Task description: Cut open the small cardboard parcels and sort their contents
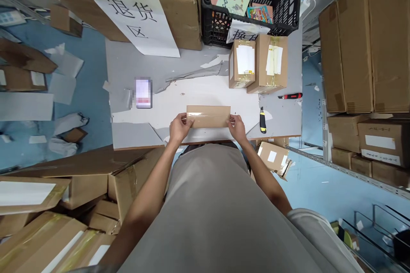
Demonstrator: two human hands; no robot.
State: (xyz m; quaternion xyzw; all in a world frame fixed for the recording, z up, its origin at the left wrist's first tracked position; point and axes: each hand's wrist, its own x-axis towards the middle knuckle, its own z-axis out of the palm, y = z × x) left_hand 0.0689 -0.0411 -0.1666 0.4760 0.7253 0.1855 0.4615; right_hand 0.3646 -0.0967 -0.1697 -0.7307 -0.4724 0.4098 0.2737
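A small cardboard box [209, 117] with a strip of shiny clear tape along it is held near the front edge of the table [134, 134]. My left hand [180, 128] grips its left end, fingers closed at the corner. At the opposite end my right hand [237, 128] pinches the box's right side. To the right of that hand lies a yellow and black utility knife [263, 120]. Farther right is a red and black utility knife [290, 96].
Two taped boxes [241, 64] stand at the back right, before a black plastic crate [218, 30] of booklets. A large carton [185, 30] bears a handwritten paper sign. A phone [143, 93] lies left. Cartons [355, 47] are stacked on the right; several boxes [41, 239] lie at lower left.
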